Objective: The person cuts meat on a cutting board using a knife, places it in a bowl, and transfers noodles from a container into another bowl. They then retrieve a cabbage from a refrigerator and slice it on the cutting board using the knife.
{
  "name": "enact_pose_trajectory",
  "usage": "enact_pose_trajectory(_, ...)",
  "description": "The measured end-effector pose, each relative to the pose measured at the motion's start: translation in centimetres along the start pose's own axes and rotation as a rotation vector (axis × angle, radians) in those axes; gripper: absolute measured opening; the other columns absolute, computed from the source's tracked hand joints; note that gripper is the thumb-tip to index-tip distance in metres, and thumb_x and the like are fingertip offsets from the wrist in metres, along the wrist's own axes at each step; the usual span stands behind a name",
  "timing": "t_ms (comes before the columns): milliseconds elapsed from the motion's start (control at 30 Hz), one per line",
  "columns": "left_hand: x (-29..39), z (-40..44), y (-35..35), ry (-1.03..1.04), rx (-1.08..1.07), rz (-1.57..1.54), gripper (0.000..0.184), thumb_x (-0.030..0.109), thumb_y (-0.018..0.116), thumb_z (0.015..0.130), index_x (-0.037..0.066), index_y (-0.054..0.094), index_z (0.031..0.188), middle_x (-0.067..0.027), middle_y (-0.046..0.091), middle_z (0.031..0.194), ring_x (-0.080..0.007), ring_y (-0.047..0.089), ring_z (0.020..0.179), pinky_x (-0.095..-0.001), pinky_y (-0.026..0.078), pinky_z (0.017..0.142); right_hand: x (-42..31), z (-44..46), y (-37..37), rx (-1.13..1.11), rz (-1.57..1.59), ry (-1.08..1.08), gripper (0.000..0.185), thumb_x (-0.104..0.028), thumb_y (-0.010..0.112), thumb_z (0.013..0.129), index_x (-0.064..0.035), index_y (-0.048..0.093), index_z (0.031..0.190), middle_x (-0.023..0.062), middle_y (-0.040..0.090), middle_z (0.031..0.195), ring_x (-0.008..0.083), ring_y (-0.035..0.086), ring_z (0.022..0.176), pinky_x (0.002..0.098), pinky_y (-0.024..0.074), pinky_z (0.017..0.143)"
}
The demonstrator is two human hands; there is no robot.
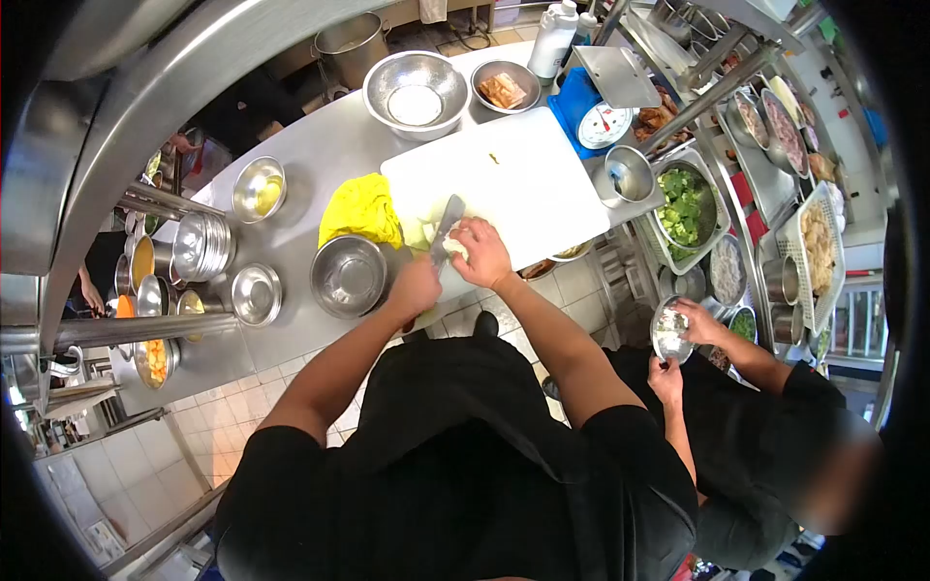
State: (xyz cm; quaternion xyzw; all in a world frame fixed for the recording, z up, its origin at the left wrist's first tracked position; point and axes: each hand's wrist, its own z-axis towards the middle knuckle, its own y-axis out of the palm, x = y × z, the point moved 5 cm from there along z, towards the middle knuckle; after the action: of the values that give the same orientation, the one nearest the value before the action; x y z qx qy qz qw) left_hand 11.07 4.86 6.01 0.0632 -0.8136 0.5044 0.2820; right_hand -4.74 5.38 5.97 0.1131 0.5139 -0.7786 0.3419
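My left hand is closed around the handle of a knife, whose blade lies at the near left part of the white cutting board. My right hand presses with bent fingers on a pale green-white vegetable, just right of the blade. More pale pieces lie left of the blade. A yellow cloth touches the board's left side, and an empty metal bowl stands in front of it. One small scrap rests near the board's middle.
Behind the board stand a large metal bowl, a bowl of brownish food and a blue scale. Metal bowls line the left counter. At right, a co-worker holds a small bowl near food trays.
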Motion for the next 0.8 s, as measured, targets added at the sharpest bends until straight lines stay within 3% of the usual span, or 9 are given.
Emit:
enact_pose_trajectory(200, 0.7, 3.3, -0.1, -0.046, 0.019, 0.015, 0.025, 0.018, 0.053, 0.091, -0.004, 0.054, 0.103, -0.0298, 0.064, 0.091, -0.0453, 0.064, 0.087, -0.054, 0.049, 0.077, 0.5, 0.0, 0.3, -0.033, 0.028, -0.006, 0.033, -0.023, 0.063, 0.076, -0.0104, 0.06, 0.106, 0.0144, 0.052, 0.114, 0.036, 0.05, 0.109, 0.0461, 0.0419, 0.094)
enact_pose_trajectory(400, -0.9, -3.7, -5.1, -0.198, 0.203, -0.109, 0.026, 0.023, 0.051, 0.093, -0.002, 0.054, 0.1, -0.0299, 0.064, 0.09, -0.0475, 0.062, 0.087, -0.055, 0.048, 0.077, -0.4, 0.0, -1.3, 0.07, 0.018, 0.096, 0.054, -0.03, 0.068, 0.077, -0.0108, 0.05, 0.124, 0.0201, 0.048, 0.127, 0.0387, 0.044, 0.121, 0.0549, 0.0336, 0.101)
enact_pose_trajectory(500, -3.2, -8.0, -4.5, -0.25, 0.213, -0.187, 0.027, 0.025, 0.051, 0.094, -0.002, 0.052, 0.097, -0.0305, 0.062, 0.089, -0.0492, 0.06, 0.087, -0.0556, 0.046, 0.076, -2.1, 1.3, -2.2, -0.079, -0.185, 0.092, 0.074, -0.041, 0.072, 0.075, -0.0158, 0.043, 0.138, 0.0188, 0.043, 0.137, 0.0393, 0.039, 0.128, 0.0589, 0.0299, 0.103)
enact_pose_trajectory(600, -4.5, -10.7, -3.3, -0.23, 0.219, -0.241, 0.028, 0.025, 0.052, 0.094, -0.003, 0.05, 0.095, -0.0311, 0.061, 0.086, -0.0507, 0.059, 0.085, -0.056, 0.044, 0.073, -1.2, 1.6, -0.1, -0.234, -0.165, 0.061, 0.08, -0.047, 0.073, 0.074, -0.0243, 0.04, 0.144, 0.014, 0.043, 0.141, 0.0393, 0.039, 0.13, 0.055, 0.0321, 0.104)
enact_pose_trajectory(800, -6.1, -12.4, -0.8, -0.246, 0.102, -0.283, 0.028, 0.026, 0.054, 0.093, -0.002, 0.048, 0.093, -0.0318, 0.061, 0.088, -0.0499, 0.058, 0.087, -0.0556, 0.043, 0.074, 0.7, 1.4, 2.2, -0.169, -0.148, 0.025, 0.061, -0.039, 0.072, 0.076, -0.0325, 0.054, 0.134, 0.0072, 0.054, 0.129, 0.0318, 0.05, 0.119, 0.048, 0.0396, 0.098)
